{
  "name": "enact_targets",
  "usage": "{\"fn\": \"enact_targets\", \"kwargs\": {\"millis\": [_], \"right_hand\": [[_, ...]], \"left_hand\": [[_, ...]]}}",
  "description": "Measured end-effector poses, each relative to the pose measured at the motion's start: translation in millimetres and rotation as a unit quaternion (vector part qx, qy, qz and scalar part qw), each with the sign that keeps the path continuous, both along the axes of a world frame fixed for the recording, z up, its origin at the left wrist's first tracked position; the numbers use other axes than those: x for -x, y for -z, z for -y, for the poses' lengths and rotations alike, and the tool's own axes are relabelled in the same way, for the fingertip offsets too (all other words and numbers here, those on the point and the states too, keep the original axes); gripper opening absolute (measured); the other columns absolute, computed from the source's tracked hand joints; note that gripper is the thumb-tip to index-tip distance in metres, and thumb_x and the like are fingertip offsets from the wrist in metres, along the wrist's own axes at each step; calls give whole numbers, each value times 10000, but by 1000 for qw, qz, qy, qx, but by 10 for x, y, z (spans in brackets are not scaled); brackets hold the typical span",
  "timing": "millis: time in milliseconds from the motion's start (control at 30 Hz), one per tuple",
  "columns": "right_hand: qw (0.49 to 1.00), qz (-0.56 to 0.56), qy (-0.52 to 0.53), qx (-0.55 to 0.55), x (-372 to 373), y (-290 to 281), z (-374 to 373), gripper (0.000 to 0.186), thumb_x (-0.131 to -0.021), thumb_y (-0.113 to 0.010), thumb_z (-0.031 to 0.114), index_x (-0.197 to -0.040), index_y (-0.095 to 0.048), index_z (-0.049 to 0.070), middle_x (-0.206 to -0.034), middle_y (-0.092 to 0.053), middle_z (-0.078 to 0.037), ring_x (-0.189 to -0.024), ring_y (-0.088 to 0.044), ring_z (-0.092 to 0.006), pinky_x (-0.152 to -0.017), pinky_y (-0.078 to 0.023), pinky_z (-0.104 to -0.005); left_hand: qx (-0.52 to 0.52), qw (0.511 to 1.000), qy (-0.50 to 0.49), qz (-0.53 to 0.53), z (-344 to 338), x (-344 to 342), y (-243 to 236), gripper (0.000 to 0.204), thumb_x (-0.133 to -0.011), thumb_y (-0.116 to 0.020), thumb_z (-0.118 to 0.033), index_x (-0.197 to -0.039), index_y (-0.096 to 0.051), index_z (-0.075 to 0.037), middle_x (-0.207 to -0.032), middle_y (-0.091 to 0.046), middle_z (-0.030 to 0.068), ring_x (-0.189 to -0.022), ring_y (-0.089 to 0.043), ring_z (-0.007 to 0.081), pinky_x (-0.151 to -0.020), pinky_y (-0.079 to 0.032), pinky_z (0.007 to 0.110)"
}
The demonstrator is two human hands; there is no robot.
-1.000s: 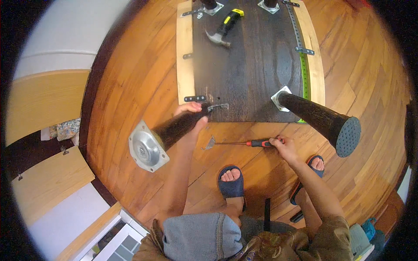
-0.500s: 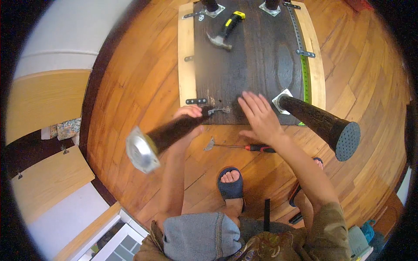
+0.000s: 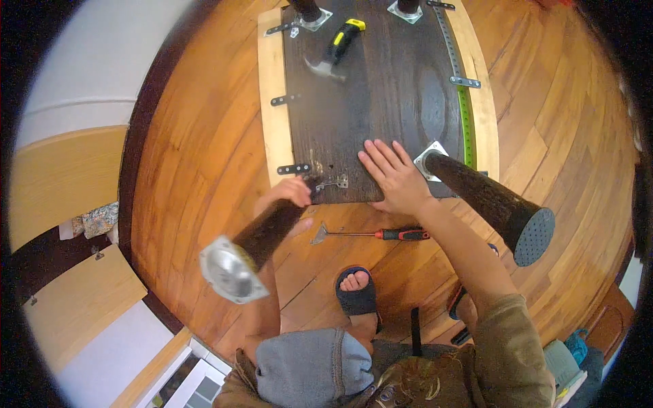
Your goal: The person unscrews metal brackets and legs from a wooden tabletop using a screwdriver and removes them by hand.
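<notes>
My left hand (image 3: pixel 289 192) is wrapped round a dark wooden table leg (image 3: pixel 269 234), with its square metal plate (image 3: pixel 231 270) toward me. The leg's other end is by the near left corner of a dark tabletop (image 3: pixel 374 115), where a small metal bracket (image 3: pixel 332 183) lies. My right hand (image 3: pixel 398 178) lies flat near the tabletop's near edge, fingers stretched. Right of it, another leg (image 3: pixel 483 196) stands fixed by its plate, with a dotted pad on its free end.
A claw hammer (image 3: pixel 347 37) lies on the tabletop near two far legs. Pale wood strips (image 3: pixel 275 122) run along its sides, with a green strip (image 3: pixel 466 129) at right. On the floor are a red-and-black screwdriver (image 3: pixel 401 234) and a small metal piece (image 3: pixel 319 234) at its tip.
The leg in my left hand has swung, its plate end lower and turned more upward. My right hand has settled flat on the tabletop. The whole view has shifted slightly.
</notes>
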State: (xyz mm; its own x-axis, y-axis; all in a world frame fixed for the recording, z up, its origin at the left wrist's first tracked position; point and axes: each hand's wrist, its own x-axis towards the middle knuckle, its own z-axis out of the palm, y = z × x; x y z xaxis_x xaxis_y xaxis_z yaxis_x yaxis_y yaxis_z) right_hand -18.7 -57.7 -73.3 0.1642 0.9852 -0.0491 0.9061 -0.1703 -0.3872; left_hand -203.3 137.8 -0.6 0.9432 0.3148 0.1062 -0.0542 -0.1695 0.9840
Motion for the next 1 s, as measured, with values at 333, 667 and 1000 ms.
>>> {"fn": "enact_targets", "kwargs": {"millis": [333,667,1000], "right_hand": [[1000,-26,-6,5,29,-61,19,1046,-559,-782,429,-1402,-283,60,-1458,-276,-130,-1346,-262,-281,-1099,-201,-460],[1000,13,10,-15,35,-53,-20,1068,-510,-801,400,-1390,-298,60,-1450,-280,-144,-1334,-275,-294,-1095,-209,-466],[1000,15,10,-5,56,-76,0,1068,-519,-800,393,-1391,-287,49,-1453,-265,-153,-1337,-263,-303,-1098,-194,-477]], "left_hand": [[206,902,-337,175,-253,709,-753,285,-760,-633,-86,-983,-459,-117,-936,-490,29,-980,-481,206,-1023,-325,501],[531,724,-417,140,-94,926,-428,204,-913,-542,-253,-964,-595,-62,-996,-617,99,-1006,-552,242,-1017,-355,472],[680,614,-345,205,89,949,-206,280,-930,-511,-242,-1089,-533,-12,-1158,-541,188,-1127,-492,303,-1078,-282,501]]}}
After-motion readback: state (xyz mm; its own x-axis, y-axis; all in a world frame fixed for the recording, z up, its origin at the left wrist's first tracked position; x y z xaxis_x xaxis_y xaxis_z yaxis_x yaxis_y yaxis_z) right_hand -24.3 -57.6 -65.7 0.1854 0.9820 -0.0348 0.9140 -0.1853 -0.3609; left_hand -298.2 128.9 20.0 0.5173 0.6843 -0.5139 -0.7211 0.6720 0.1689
